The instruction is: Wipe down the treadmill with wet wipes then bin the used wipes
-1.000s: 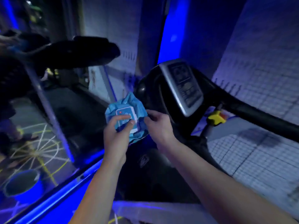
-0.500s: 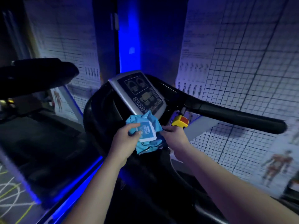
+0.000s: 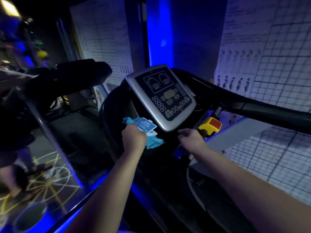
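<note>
The right hand has left the pack and moved right, below the console. Its fingers are curled, but whether they pinch a wipe cannot be told. The left hand still grips the pack just left of the console, so wiping likely has not begun.

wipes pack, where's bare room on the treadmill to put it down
Likely the dark ledge under the console, between the left hand holding the wipes pack and the right hand; dim, though. Crowded rightward by the yellow stop switch.
</note>
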